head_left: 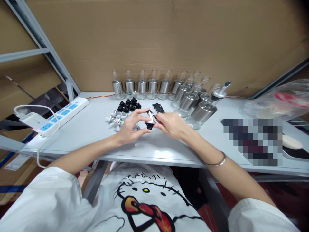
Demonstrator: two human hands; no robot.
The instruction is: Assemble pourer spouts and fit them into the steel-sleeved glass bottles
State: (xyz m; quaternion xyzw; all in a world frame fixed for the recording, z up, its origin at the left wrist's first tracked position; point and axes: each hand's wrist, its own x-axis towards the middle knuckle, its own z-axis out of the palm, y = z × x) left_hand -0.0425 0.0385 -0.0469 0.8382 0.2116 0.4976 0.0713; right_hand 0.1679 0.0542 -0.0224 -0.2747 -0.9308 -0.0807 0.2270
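Left hand [130, 126] closed on spout [150, 122], top and bottom; right hand [172, 124] pinches its side. Best kept upright, pressed evenly, clear of bottles [188, 101] beyond the grip.

Holding a metal pourer [150, 122] with a ribbed black base [149, 127] between the left hand [130, 127] and the right hand [171, 124], above the surface [212, 145]. Working near black stoppers [126, 109], silvery spout parts [117, 120] and small dark pieces [158, 108], possibly caps but too small to tell. Facing steel-sleeved glass bottles [153, 86], including one topped with another pourer [219, 93]. Wearing a bangle [219, 162] on the right forearm.
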